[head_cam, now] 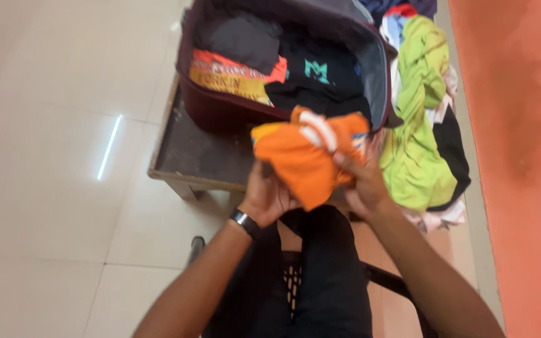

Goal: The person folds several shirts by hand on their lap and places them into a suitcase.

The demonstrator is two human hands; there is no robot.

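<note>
An orange garment (302,159) with a white stripe is bunched up between both my hands, just in front of an open maroon suitcase (214,109). My left hand (267,197), with a black band on the wrist, grips the garment from below. My right hand (361,184) pinches its right side, thumb on top. The suitcase holds folded dark clothes (320,75), a grey piece and an orange-and-yellow printed one (230,75).
The suitcase sits on a low dark wooden table (192,153) over pale floor tiles. A heap of clothes with a lime-green garment (417,119) lies to the right, beside an orange wall (521,125). A black garment (320,275) hangs over a chair below my arms.
</note>
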